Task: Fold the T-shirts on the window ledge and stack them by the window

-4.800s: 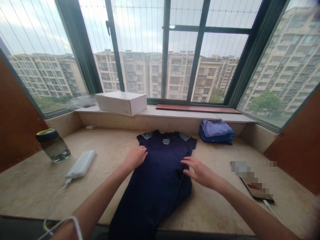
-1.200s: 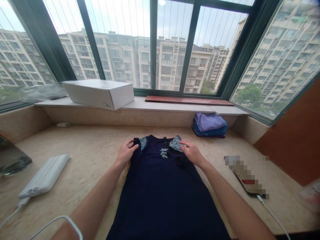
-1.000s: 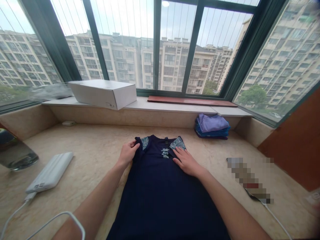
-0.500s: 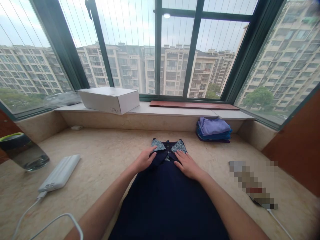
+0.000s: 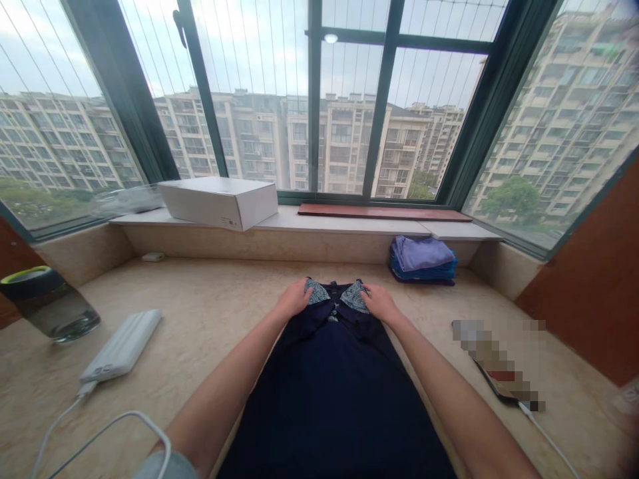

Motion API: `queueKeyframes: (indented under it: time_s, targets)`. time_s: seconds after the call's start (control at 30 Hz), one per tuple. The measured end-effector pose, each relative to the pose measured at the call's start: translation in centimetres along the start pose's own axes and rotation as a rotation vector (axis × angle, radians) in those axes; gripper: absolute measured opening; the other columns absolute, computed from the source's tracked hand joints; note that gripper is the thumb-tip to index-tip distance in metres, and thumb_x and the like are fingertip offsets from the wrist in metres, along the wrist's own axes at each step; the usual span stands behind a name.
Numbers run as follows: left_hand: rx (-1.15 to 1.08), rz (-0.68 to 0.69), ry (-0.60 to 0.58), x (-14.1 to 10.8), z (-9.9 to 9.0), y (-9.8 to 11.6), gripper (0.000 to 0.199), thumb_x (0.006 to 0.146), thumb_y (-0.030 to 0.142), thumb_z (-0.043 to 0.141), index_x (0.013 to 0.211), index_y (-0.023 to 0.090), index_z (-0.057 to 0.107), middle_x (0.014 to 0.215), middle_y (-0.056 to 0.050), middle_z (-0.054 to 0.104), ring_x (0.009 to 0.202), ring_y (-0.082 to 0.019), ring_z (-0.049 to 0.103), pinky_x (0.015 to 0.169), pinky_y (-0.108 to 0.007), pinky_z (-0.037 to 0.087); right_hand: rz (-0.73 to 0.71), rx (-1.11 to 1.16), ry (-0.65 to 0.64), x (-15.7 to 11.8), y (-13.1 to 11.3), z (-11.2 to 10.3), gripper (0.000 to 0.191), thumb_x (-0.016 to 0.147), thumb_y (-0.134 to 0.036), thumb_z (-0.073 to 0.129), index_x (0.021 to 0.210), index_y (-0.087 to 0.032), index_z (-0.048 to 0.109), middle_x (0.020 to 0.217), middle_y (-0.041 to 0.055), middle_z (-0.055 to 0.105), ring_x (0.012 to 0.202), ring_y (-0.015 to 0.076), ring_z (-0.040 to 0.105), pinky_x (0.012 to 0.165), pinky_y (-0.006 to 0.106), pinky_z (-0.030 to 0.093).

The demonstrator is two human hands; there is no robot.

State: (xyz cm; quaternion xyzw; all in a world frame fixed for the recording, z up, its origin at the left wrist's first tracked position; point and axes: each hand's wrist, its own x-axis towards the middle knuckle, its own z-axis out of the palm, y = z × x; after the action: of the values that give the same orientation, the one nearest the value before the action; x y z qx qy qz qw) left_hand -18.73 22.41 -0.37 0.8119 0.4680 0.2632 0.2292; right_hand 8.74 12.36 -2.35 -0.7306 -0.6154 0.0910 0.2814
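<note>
A navy slip dress (image 5: 339,392) with patterned blue-grey cups lies spread flat on the stone surface, its top toward the window and its lower part running out of view at the bottom. At the outer edge of the left cup, my left hand (image 5: 293,299) is closed on the cloth, thumb on top. My right hand (image 5: 380,303) pinches the outer edge of the right cup in the same way. The fingers under the fabric are hidden.
Folded purple and blue clothes (image 5: 423,259) are stacked at the back right. To the left stand a water bottle (image 5: 52,306) and a white power bank (image 5: 122,346) with a cable. A phone (image 5: 499,379), partly blurred out, lies right. A white box (image 5: 219,203) rests on the sill.
Both hands have moved outward from lying on the cups and bodice to the outer edges of the cups. Their fingers have closed on the fabric there.
</note>
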Motion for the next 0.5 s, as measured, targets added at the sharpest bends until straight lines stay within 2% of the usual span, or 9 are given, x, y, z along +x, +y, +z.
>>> queueKeyframes:
  time_s: [0.1, 0.23, 0.37, 0.5]
  targets:
    - [-0.114, -0.018, 0.02, 0.5, 0.6, 0.3, 0.041, 0.089, 0.027, 0.068, 0.129, 0.017, 0.065, 0.129, -0.015, 0.072, 0.125, -0.03, 0.064, 0.108, -0.038, 0.047, 0.028, 0.05, 0.009, 1.1, 0.2, 0.9, 0.038, 0.095, -0.032, 0.059, 0.129, -0.016, 0.07, 0.125, 0.0147, 0.073, 0.118, 0.0303, 0.068, 0.104, 0.04, 0.049]
    - [-0.285, -0.083, 0.022, 1.0, 1.1, 0.3, 0.048, 0.089, 0.026, 0.071, 0.134, 0.013, 0.06, 0.119, -0.016, 0.075, 0.105, -0.024, 0.074, 0.088, -0.031, 0.058, 0.077, 0.124, 0.041, 1.9, 0.5, 1.8, 0.039, 0.09, -0.03, 0.066, 0.126, -0.015, 0.07, 0.12, 0.0143, 0.075, 0.112, 0.0271, 0.071, 0.099, 0.036, 0.052]
    - [-0.364, -0.177, 0.037, 1.8, 1.6, 0.0, 0.057, 0.085, 0.026, 0.075, 0.136, 0.009, 0.058, 0.12, -0.019, 0.074, 0.103, -0.025, 0.074, 0.079, -0.027, 0.058, 0.149, 0.188, 0.076, 3.1, 0.9, 2.2, 0.042, 0.083, -0.027, 0.071, 0.123, -0.017, 0.07, 0.113, 0.013, 0.076, 0.107, 0.027, 0.072, 0.093, 0.037, 0.055]
    - [-0.375, -0.2, 0.036, 1.9, 1.6, -0.1, 0.051, 0.075, 0.021, 0.081, 0.122, 0.008, 0.068, 0.107, -0.016, 0.078, 0.099, -0.027, 0.074, 0.077, -0.029, 0.057, 0.17, 0.266, 0.077, 3.9, 0.8, 2.5, 0.047, 0.073, -0.022, 0.076, 0.12, -0.018, 0.072, 0.088, 0.0062, 0.078, 0.082, 0.0231, 0.075, 0.076, 0.032, 0.058]
